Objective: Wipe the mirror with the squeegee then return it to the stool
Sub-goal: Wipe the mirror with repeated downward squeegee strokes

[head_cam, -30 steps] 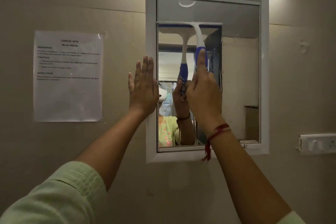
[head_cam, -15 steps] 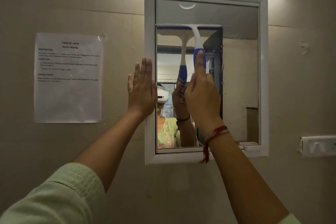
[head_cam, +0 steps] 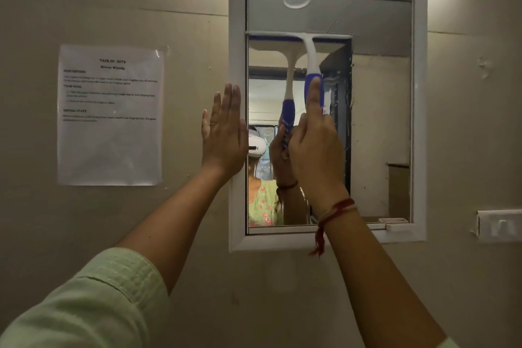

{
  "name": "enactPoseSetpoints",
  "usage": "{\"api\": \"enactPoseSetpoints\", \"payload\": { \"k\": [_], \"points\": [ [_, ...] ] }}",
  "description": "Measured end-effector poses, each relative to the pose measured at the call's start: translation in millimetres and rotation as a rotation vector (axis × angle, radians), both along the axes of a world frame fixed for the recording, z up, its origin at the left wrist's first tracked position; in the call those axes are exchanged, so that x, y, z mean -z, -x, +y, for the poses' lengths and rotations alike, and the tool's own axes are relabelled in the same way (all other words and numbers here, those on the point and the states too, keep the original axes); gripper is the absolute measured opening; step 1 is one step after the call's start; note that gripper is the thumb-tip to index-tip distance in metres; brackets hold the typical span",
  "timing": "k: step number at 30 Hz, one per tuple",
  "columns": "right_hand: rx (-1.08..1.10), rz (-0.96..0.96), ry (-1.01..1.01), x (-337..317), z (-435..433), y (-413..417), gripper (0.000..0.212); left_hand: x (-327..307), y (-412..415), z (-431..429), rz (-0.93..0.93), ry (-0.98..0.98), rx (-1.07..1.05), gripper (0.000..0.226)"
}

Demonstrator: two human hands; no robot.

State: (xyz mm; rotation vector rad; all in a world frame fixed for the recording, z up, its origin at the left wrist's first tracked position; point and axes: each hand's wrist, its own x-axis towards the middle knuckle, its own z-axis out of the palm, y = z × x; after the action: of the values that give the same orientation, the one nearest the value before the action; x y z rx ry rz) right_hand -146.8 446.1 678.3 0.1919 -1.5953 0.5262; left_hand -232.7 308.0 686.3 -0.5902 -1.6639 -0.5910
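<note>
Up against the glass, the right hand (head_cam: 315, 150) is closed in a fist round the blue grip of the squeegee (head_cam: 310, 65), forefinger stretched straight up along the handle and the wrist bent slightly back. A red thread band (head_cam: 336, 207) circles that wrist, one loose end hanging down. The forearm rises steeply from the lower right of the view.

The squeegee stands handle-down, its white neck running up to a level blade that lies across the upper left part of the mirror (head_cam: 378, 121) — the blade's left end touches the inner edge of the white frame (head_cam: 236, 37), its right end stops short of the mirror's right side.

The left hand (head_cam: 224, 133) holds nothing. It is open and flat, fingers together and pointing up, palm pressed on the left side of the frame where it meets the wall (head_cam: 183, 234); a ring shows on one finger. Its arm reaches up from the lower left, bare from a pale green sleeve (head_cam: 93, 299).

A printed sheet (head_cam: 110, 114) hangs on the wall left of that hand, well apart.
</note>
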Motion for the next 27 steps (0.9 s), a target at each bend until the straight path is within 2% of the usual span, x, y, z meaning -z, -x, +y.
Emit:
{"api": "enactPoseSetpoints", "payload": {
  "k": [7,14,19,21,25,27],
  "points": [
    [-0.016,-0.054,-0.007,63,-5,-7,0.059,1,1,-1,-0.002,-0.001,-0.003,0.054],
    [0.012,-0.01,0.001,14,-3,-5,0.068,1,0,0,-0.008,-0.009,-0.003,0.054],
    [-0.033,-0.044,-0.004,64,-6,-13,0.057,1,-1,0,-0.013,-0.016,0.009,0.053],
    [-0.045,-0.047,-0.011,79,-9,-17,0.06,1,0,-1,-0.016,-0.013,0.007,0.053],
    [-0.023,-0.004,0.003,50,-7,-12,0.056,1,0,0,-0.017,-0.015,-0.004,0.053],
    [-0.011,-0.01,0.011,33,-5,-8,0.063,1,0,-1,-0.016,-0.019,-0.003,0.053]
  ]
}}
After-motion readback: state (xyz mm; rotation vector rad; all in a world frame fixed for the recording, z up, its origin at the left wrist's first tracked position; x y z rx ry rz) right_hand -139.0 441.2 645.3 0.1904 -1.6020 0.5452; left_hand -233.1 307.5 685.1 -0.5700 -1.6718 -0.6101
